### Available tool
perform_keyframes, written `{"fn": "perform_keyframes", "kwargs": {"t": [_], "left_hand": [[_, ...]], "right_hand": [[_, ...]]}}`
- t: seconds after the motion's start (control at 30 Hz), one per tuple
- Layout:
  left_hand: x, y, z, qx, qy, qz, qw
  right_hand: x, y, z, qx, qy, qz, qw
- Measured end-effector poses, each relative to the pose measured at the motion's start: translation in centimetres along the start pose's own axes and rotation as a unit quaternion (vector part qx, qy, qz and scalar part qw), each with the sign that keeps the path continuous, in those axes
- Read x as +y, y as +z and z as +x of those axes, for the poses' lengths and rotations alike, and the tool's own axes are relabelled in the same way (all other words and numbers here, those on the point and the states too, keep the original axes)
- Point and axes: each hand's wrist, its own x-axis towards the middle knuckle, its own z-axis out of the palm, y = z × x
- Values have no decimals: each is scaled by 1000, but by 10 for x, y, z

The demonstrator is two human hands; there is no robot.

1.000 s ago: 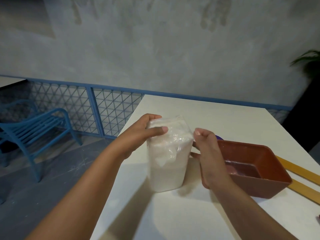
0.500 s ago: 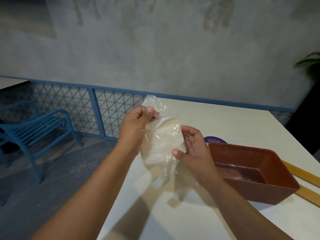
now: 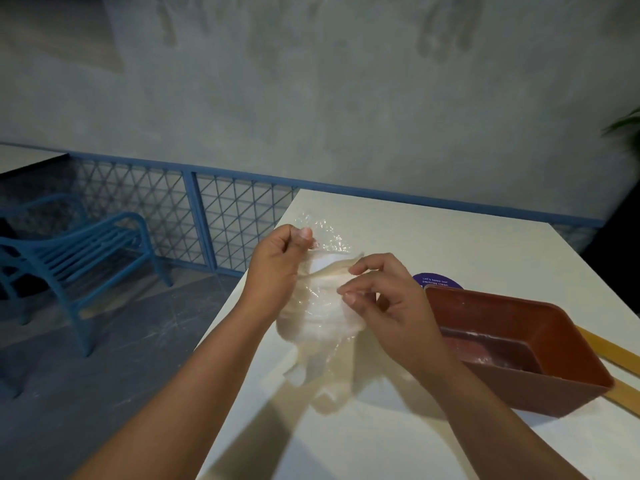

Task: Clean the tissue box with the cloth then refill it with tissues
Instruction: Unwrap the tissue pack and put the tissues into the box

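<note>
Plastic-wrapped tissues (image 3: 320,315) — left hand (image 3: 277,268) and right hand (image 3: 389,306) pinch them.

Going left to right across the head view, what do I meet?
A blue chair → left hand → plastic-wrapped tissue pack, pinched by both hands → right hand → brown tissue box → yellow wooden strip.

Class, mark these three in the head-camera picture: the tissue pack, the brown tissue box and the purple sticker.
tissue pack (image 3: 322,311), head view, on the white tissues inside the clear wrap.
brown tissue box (image 3: 519,389), head view, on its near outer wall.
purple sticker (image 3: 437,279), head view, on its printed face.
</note>
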Motion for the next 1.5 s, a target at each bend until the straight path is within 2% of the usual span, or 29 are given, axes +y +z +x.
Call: {"fn": "perform_keyframes", "kwargs": {"t": [0.1, 0.27, 0.43, 0.53, 0.63, 0.73, 0.83, 1.03, 1.17, 1.27, 1.37, 1.5], "left_hand": [[-6, -3, 3, 32, -10, 3, 999], [-16, -1, 6, 27, 14, 47, 998], [-29, 1, 7, 41, 27, 104, 993], [-28, 5, 6, 34, 25, 173, 984], [-26, 8, 3, -5, 14, 221, 975], [-23, 7, 2, -55, -4, 293, 955], [-18, 5, 1, -49, -43, 364, 929], [-22, 7, -20, 44, -61, 324, 943], [-29, 10, -32, 95, -63, 304, 946], [-30, 0, -28, 87, -61, 283, 953], [-26, -19, -21, 61, -73, 217, 972], [-25, -34, -15, 69, -38, 236, 969]], "right_hand": [[-1, -8, -3, -13, 53, 144, 988], [4, -13, -4, 9, 126, 166, 978], [9, -3, 3, 54, 197, 39, 978], [2, 2, 7, 21, 192, -79, 978], [-5, 4, 9, -34, 175, -237, 955], [-9, 4, 12, -66, 187, -300, 933], [-12, 5, 16, -88, 188, -322, 924], [-8, 13, 27, -62, 179, -239, 952], [-6, 18, 38, -31, 175, -230, 957], [-4, 18, 42, -24, 177, -222, 958], [1, 16, 44, -22, 179, -229, 956], [8, 17, 42, -11, 170, -236, 957]]}}
